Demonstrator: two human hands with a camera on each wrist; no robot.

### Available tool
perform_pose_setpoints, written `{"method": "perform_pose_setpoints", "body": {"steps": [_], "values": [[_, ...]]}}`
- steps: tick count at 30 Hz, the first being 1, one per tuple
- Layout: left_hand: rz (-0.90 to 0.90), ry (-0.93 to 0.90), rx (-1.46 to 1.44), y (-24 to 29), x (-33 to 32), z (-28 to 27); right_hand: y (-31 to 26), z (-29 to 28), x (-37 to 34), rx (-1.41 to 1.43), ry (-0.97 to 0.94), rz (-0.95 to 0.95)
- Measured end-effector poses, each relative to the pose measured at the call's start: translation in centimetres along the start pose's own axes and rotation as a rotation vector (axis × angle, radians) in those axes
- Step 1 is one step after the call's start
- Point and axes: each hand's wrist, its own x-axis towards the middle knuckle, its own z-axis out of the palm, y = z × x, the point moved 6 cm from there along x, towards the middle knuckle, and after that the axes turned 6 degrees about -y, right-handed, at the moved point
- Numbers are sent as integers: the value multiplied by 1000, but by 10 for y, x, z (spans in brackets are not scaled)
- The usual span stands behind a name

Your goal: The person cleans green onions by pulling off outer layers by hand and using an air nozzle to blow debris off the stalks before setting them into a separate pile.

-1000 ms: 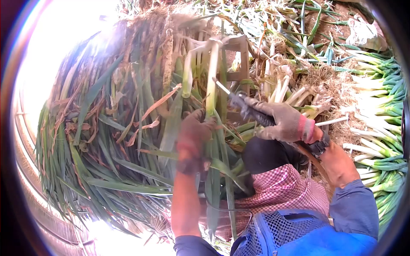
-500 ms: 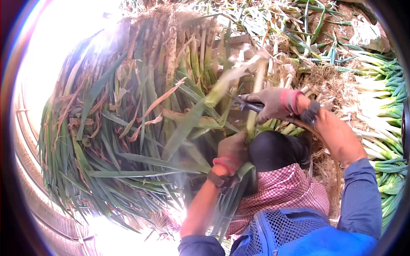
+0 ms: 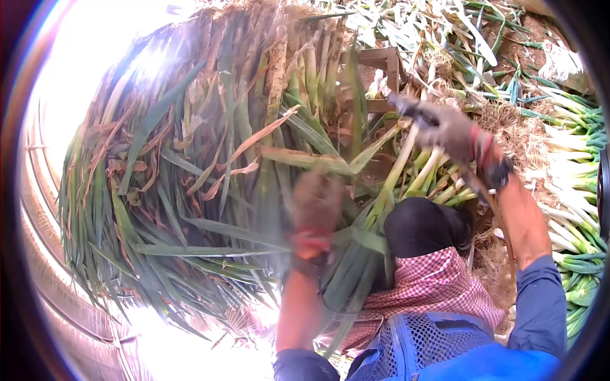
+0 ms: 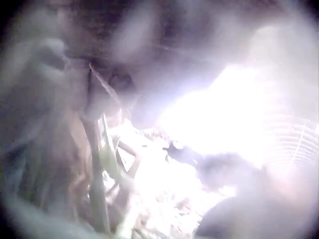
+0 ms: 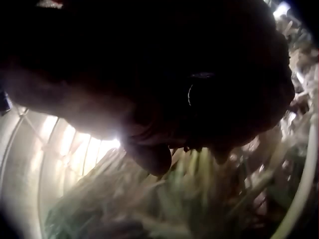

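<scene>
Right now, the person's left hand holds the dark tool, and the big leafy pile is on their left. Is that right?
Not quite: the head view shows the right hand holding the dark tool. The big leafy pile is indeed on their left.

Head view looks down from above, wrist views sit in close, head and right sharing the long-leaved green plant heap (image 3: pixel 162 184)!
</scene>
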Motion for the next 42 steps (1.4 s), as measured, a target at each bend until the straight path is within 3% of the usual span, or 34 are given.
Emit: {"method": "perform_pose_setpoints", "body": {"steps": [2,3,4,5,6,7,8,9,10,12,16,18,22,29,32,35,40,42], "values": [[-107,188,109,-22,23,-41,-32,42,-22,-17,-103,-91],[-198,250,109,-42,31,-55,-41,54,-25,-82,-40,-205],[-199,253,105,-53,38,-60,-62,64,-34,13,-71,-168],[-211,283,123,-66,43,-66,-64,81,-26,-57,-32,-395],[-226,312,142,-81,45,-70,-72,95,-25,-110,-87,-425],[-165,232,343,-90,49,-68,-80,110,-24,-161,-143,-458],[-165,234,343,-88,51,-69,-94,120,-32,-196,-287,-295],[-192,215,364,-84,52,-69,-102,130,-29,-178,-114,-487],[-218,196,383,-80,54,-68,-99,134,-24,-180,-114,-487],[-287,166,318,-81,58,-66,-105,134,-12,-273,-10,-290],[-399,52,362,-57,73,-70,-118,157,-14,-330,-193,-200],[-410,49,415,-61,75,-66,-113,158,-3,-289,-60,-275],[-457,-17,554,-71,82,-62,-106,167,1,-297,-76,-305],[-516,-33,554,-62,81,-61,-123,139,31,-275,74,-272],[-500,-24,560,-63,79,-60,-129,136,18,-314,-44,-170],[-501,-26,566,-65,77,-58,-120,155,10,-306,-47,-269],[-485,9,578,-68,75,-55,-119,140,21,-352,55,-224],[-518,1,594,-66,77,-54,-120,143,8,-299,-95,-160]]}}
